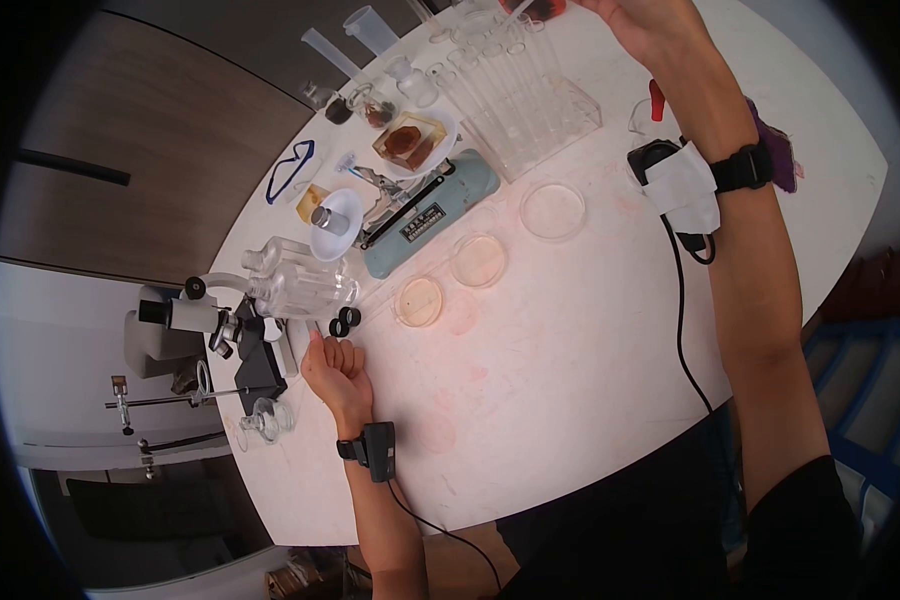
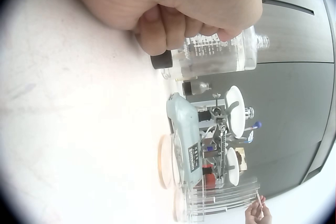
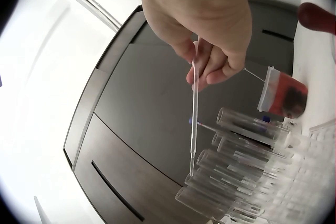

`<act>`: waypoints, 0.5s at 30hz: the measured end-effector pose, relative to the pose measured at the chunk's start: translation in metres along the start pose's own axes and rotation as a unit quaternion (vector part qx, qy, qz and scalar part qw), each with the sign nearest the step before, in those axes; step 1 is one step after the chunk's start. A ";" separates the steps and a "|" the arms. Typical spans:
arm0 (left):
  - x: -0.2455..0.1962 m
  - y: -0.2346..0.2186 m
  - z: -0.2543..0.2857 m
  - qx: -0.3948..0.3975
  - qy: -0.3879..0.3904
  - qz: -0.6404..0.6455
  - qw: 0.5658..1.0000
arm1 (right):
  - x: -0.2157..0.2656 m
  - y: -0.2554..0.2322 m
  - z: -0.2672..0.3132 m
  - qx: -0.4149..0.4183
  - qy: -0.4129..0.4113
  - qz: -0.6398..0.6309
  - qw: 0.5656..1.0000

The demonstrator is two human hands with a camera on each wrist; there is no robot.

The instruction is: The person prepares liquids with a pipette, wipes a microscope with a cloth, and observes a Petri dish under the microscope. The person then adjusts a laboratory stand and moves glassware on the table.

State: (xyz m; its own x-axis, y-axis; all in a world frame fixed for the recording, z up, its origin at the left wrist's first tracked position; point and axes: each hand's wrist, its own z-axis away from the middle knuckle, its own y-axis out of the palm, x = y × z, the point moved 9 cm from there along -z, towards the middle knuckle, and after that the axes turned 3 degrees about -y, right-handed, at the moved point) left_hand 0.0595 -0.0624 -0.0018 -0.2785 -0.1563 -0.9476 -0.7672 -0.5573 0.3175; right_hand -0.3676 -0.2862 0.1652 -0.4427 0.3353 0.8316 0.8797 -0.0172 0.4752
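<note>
My right hand (image 3: 202,19) pinches a slim clear dropper (image 3: 195,111) between thumb and fingers. In the right wrist view the dropper points down, its tip overlapping the mouths of the glass test tubes (image 3: 226,163). Those tubes stand in a clear rack (image 1: 570,125) at the far side of the table. My left hand (image 1: 337,378) rests on the tabletop with loosely curled fingers and holds nothing. Two black ring-like pieces (image 1: 344,322) lie just beyond its fingers, close to clear bottles (image 1: 305,285).
A teal balance (image 1: 435,215) with white pans stands mid-table. Three petri dishes (image 1: 479,260) lie in a row before it. A microscope (image 1: 255,350) is at left, and a red-patterned cup (image 3: 286,94) sits behind the rack. A cable (image 1: 682,330) trails from the right wrist.
</note>
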 end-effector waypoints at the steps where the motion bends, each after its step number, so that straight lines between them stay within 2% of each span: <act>1: 0.000 0.001 0.000 0.000 0.000 0.000 1.000 | 0.000 0.000 0.000 0.000 0.000 0.000 1.000; 4: -0.001 0.001 0.001 -0.002 0.003 -0.004 1.000 | 0.006 0.000 0.004 -0.007 -0.026 0.024 0.999; 9: -0.001 0.002 0.000 0.005 0.002 -0.005 1.000 | 0.027 0.009 0.009 0.027 -0.129 0.080 0.988; 13: -0.002 0.003 0.001 0.003 0.003 -0.009 1.000 | 0.035 0.014 0.013 0.017 -0.151 0.083 0.985; 15: -0.002 0.003 0.002 -0.002 0.003 -0.011 1.000 | 0.043 0.019 0.021 0.020 -0.164 0.139 0.976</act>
State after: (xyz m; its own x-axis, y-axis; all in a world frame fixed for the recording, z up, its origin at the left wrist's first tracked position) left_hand 0.0566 -0.0625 0.0013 -0.2578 -0.1486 -0.9547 -0.7705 -0.5645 0.2960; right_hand -0.3660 -0.2525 0.2039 -0.1128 0.6076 0.7862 0.9670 -0.1150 0.2276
